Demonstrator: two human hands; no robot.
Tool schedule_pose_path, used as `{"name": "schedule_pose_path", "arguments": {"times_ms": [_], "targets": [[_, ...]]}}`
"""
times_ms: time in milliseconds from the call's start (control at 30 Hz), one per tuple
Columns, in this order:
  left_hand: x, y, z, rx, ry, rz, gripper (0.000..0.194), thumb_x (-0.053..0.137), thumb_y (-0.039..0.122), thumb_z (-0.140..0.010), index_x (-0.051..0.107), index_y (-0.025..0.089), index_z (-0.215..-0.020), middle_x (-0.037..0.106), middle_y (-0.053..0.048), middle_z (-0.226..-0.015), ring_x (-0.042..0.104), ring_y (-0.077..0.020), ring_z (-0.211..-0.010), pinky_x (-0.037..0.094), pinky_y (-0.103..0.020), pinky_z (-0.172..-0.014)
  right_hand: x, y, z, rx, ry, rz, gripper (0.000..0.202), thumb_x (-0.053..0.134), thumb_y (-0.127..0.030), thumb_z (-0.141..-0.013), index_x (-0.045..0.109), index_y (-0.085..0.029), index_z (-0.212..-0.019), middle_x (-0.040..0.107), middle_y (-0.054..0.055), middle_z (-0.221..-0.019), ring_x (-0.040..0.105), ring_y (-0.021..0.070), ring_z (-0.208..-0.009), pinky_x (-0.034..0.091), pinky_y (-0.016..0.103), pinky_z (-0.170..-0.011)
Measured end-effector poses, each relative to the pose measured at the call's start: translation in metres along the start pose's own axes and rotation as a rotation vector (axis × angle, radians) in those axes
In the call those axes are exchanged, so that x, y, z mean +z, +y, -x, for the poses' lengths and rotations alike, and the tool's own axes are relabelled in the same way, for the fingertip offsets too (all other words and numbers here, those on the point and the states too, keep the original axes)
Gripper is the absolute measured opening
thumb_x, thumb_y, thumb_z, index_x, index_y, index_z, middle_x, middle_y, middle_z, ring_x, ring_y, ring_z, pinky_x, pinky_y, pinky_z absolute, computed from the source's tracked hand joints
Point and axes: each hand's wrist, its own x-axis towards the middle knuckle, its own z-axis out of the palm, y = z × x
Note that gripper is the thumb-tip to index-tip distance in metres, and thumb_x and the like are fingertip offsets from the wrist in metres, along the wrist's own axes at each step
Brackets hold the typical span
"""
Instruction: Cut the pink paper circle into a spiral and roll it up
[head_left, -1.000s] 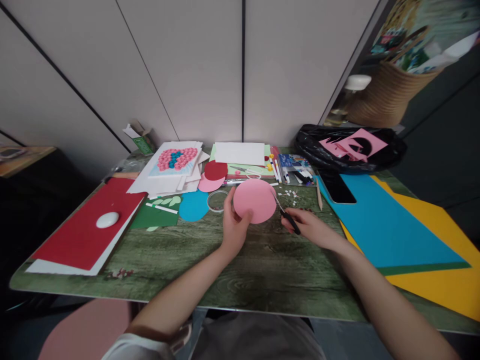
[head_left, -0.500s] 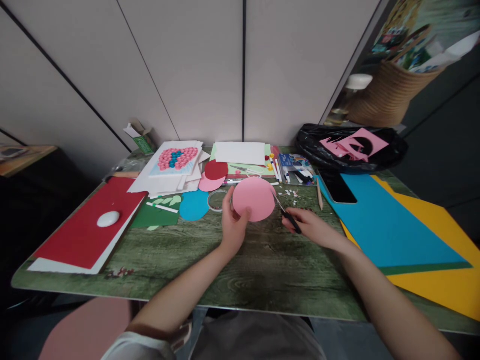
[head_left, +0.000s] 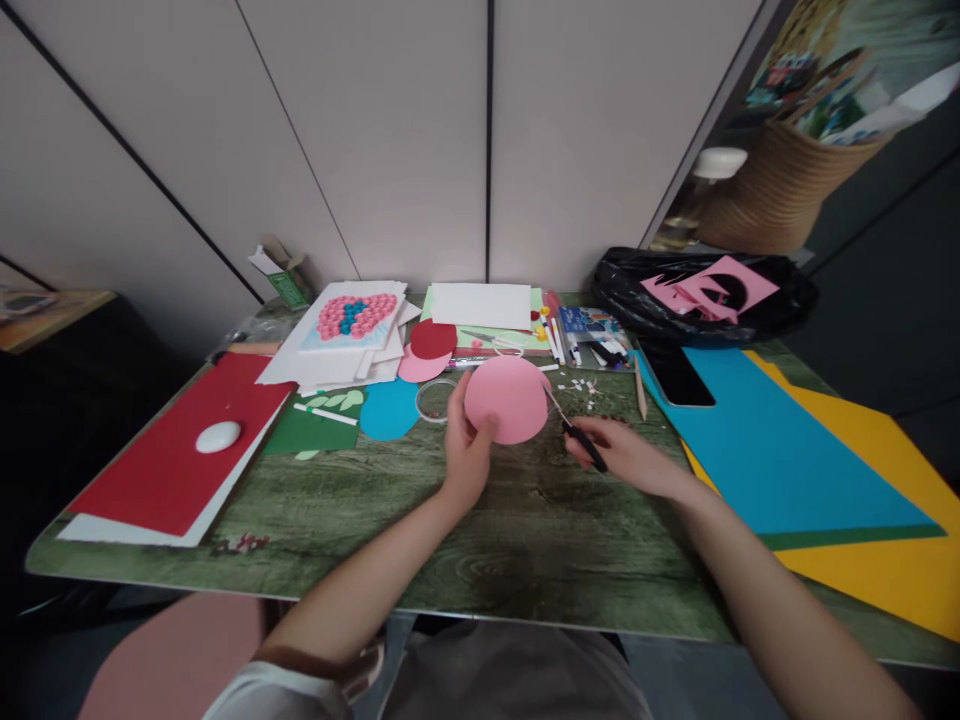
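My left hand (head_left: pixel 469 447) grips a pink paper circle (head_left: pixel 508 398) by its lower left edge, thumb in front and fingers partly behind it. In my right hand (head_left: pixel 611 452) is a pair of scissors (head_left: pixel 579 440) with black handles. The blades reach the right edge of the pink circle; how far they are apart is too small to tell. Behind my left hand lie a roll of tape (head_left: pixel 436 401) and a blue paper circle (head_left: pixel 389 410). Farther back, a dark red circle (head_left: pixel 433 339) overlaps another pink circle (head_left: pixel 424 365).
Red paper (head_left: pixel 187 440) carries a white mouse (head_left: pixel 218 437) at left. Blue sheets (head_left: pixel 780 440), yellow sheets (head_left: pixel 885 460) and a phone (head_left: pixel 679 375) lie at right. A black bag (head_left: pixel 630 300) holds pink scraps. White scraps (head_left: pixel 581 388) and a pencil (head_left: pixel 640 390) lie beyond my right hand.
The pink circle has shifted very slightly in my left hand, and the scissors have tilted a little at its right edge. Everything else looks the same.
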Motion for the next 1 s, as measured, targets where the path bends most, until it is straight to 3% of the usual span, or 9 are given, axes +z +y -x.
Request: {"name": "schedule_pose_path", "arguments": {"times_ms": [367,1000], "targets": [[-0.0003,0.0003,0.0041,0.007,-0.048,-0.020,0.057,0.053,0.037,-0.082,0.035,0.028,-0.136,0.039,-0.007,-0.140,0.036,-0.0257,-0.129,0.027,-0.042,-0.108,0.0010,-0.0067,0.0019,-0.016,0.006,-0.069,0.032,0.049,-0.046,-0.081,0.041,-0.019,-0.065,0.040,-0.004,-0.062,0.037,0.0102,-0.059,0.030,0.025,-0.054],[-0.0020,0.0009,0.0040,0.035,-0.055,-0.048,0.055,0.052,0.038,-0.083,0.036,0.028,-0.135,0.040,-0.006,-0.137,0.034,-0.0254,-0.129,0.026,-0.042,-0.108,-0.0022,-0.0016,0.0026,0.002,0.029,0.083,0.038,0.045,-0.054,-0.082,0.041,-0.020,-0.065,0.041,-0.003,-0.061,0.038,0.0113,-0.059,0.031,0.025,-0.055]]}}
